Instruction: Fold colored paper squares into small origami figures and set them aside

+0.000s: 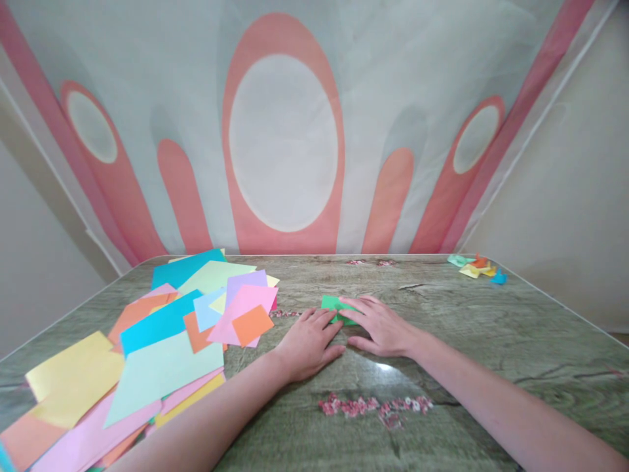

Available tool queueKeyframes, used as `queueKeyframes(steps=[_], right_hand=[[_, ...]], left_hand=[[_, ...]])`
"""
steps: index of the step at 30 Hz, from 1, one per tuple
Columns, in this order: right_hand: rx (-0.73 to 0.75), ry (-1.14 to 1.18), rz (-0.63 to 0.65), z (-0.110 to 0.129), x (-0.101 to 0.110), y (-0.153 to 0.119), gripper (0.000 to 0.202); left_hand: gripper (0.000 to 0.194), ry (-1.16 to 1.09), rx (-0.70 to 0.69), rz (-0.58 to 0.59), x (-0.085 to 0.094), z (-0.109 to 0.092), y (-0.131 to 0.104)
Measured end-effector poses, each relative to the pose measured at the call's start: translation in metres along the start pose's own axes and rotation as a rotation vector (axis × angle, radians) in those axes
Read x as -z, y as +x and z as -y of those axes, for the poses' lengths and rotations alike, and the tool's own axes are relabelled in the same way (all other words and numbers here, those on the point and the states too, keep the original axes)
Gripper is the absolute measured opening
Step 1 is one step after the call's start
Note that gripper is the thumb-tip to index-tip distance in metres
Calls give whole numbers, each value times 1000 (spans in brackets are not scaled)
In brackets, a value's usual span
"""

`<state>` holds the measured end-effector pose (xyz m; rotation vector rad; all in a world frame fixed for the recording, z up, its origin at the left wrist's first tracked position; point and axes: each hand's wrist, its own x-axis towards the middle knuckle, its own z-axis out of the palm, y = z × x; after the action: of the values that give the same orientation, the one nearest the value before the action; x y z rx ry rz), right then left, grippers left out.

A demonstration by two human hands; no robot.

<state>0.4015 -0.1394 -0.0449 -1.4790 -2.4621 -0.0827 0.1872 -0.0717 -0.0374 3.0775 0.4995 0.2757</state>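
A small green sheet of paper (330,302) lies on the table in the middle of the head view, partly covered by my fingers. My left hand (310,342) rests palm down at its left and near edge, fingers stretched out and touching it. From the right, my right hand (382,326) lies over the sheet with its fingers spread flat across it. Neither hand grips anything. Whether the green paper is folded under the fingers I cannot tell.
Many loose sheets of coloured paper (170,370) overlap across the table's left side. Several small folded paper pieces (476,267) sit at the far right corner. The wood-patterned table (491,347) ends at a wall hanging (282,242) with pink arches.
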Motion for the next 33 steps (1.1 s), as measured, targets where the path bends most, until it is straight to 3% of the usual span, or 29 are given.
queueKeyframes(steps=[11, 33], right_hand=[[91, -19, -143, -4, -3, -3, 33], [172, -31, -109, -4, -3, -3, 31]], left_hand=[[47, -14, 5, 13, 3, 0, 1], [52, 28, 14, 31, 3, -2, 3]])
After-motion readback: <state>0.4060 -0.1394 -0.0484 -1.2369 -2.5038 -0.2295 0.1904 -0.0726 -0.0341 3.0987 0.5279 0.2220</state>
